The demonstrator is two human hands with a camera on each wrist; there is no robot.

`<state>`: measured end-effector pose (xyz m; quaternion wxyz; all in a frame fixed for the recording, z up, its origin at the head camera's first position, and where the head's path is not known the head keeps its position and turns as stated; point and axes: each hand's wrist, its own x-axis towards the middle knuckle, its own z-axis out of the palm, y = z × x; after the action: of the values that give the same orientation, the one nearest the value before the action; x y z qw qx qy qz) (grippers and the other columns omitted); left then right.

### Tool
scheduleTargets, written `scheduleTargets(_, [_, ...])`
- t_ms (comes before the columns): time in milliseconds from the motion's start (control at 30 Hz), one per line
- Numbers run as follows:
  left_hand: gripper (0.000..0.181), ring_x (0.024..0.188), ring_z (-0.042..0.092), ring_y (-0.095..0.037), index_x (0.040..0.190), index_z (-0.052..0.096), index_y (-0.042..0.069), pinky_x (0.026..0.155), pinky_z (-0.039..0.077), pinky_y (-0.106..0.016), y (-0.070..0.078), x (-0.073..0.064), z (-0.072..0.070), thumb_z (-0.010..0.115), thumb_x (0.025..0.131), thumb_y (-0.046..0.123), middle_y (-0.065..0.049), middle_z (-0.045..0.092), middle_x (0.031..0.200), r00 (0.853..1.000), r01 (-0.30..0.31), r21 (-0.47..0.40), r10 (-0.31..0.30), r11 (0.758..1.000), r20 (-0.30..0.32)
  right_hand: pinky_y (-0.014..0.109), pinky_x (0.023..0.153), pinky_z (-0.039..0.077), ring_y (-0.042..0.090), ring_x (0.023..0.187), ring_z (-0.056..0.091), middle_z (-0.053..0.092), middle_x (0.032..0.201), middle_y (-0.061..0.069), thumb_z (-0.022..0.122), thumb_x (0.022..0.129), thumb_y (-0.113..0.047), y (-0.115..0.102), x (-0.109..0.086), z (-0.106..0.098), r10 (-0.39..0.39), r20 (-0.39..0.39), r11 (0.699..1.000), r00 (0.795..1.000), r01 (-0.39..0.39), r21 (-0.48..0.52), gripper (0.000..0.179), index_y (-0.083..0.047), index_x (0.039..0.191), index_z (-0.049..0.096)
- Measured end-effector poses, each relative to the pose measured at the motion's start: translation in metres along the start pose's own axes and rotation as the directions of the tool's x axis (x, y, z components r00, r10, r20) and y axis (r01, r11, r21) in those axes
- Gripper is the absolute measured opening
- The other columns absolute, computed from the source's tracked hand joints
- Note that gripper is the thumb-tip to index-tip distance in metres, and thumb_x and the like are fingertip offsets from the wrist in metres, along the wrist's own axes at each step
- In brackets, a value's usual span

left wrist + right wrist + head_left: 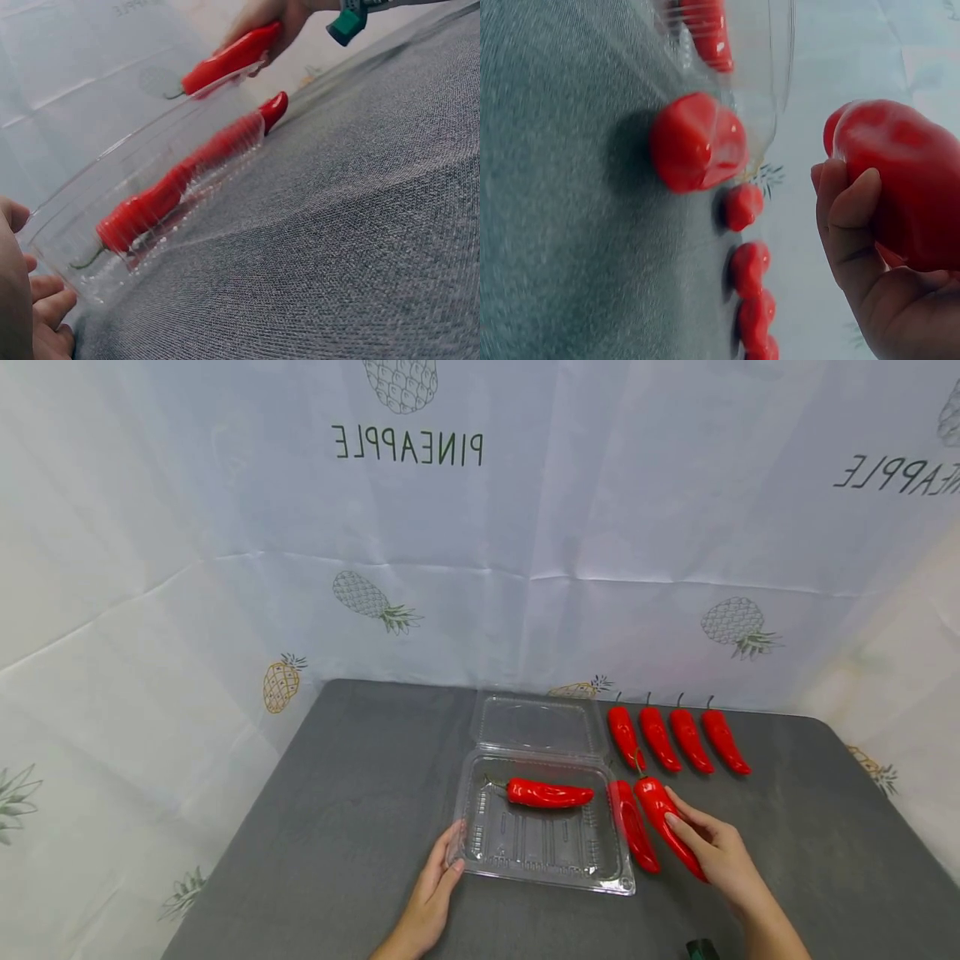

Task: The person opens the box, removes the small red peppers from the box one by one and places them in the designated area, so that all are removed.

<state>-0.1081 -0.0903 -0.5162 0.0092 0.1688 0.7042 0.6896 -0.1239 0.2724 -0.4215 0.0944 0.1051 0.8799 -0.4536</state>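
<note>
A clear plastic clamshell container [525, 878] lies on the table with its lid [540, 724] folded back. One red chili pepper [550, 793] is inside, stem to the left. My left hand [429, 897] holds the container's left front corner, thumb at the rim and fingers along the side wall [52, 300]. To the right, my right hand [712, 852] grips another red chili pepper [660, 810] between thumb and fingers, raised above the table in the right wrist view. Below it, close to the container's right wall, lies a further chili pepper [636, 835].
Several more red chili peppers [688, 739] lie in a row behind my right hand, stems pointing back. The table [337, 793] has a dark grey cloth surface. A white curtain [487, 527] with pineapple prints hangs behind it. A dark green band [346, 26] shows at the right wrist.
</note>
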Motion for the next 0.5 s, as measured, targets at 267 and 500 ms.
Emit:
scheduleTargets(267, [0.045,0.13,0.024,0.013,0.143,0.027,0.0,0.104,0.02,-0.003,0.0,0.001,-0.001,0.037,0.1,0.011,-0.029,0.025,0.149,1.0,0.017,0.013,-0.017,1.0,0.001,0.019,0.071,0.048,0.026,0.114,0.042,0.033,0.147,0.023,0.042,0.096,-0.046,0.011,0.008,-0.003,0.029,-0.05,1.0,0.998,-0.029,0.007,0.064,-0.012,0.146,0.023])
scheduleTargets(500, [0.045,0.131,0.025,0.012,0.143,0.027,0.0,0.104,0.02,-0.004,0.0,0.0,0.0,0.037,0.1,0.009,-0.029,0.026,0.148,1.0,-0.001,0.018,0.001,1.0,-0.006,0.012,0.071,0.046,0.022,0.112,0.05,0.034,0.145,0.025,0.044,0.096,-0.044,0.023,0.016,0.0,0.048,-0.079,0.997,0.996,-0.053,-0.052,0.064,-0.014,0.147,0.021])
